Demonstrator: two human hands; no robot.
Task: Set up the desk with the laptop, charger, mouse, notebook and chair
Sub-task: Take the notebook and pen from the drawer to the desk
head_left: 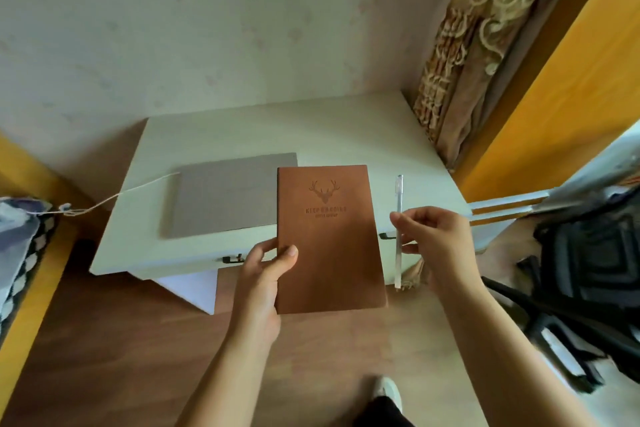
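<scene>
Lower centre of the frame: one white shoe (388, 392) on the wooden floor (104, 340), with a dark trouser leg beside it. Two bare forearms rise from the bottom edge.

The left hand (265, 270) grips the lower left edge of a brown notebook (329, 239), thumb on the cover, fingers behind. The notebook is closed, held upright in the air at frame centre, cover toward the camera; a stag-head emblem and embossed lettering show on it. Its upper part overlaps the view of the desk.

The right hand (433, 236), right of centre, pinches a clear pen (399, 229) between thumb and fingers. The pen stands roughly vertical, just beside the notebook's right edge, not touching it.

Right edge of the frame: a black office chair (588, 270), partly cut off, apart from the desk.

Beyond the hands: a white desk (346, 135) against the wall. A closed grey laptop (228, 194) lies flat on its left half. A pale cable (138, 189) runs from the laptop's left side off the desk toward the left edge.

Upper right: a patterned curtain (467, 55) hangs beside the desk
</scene>
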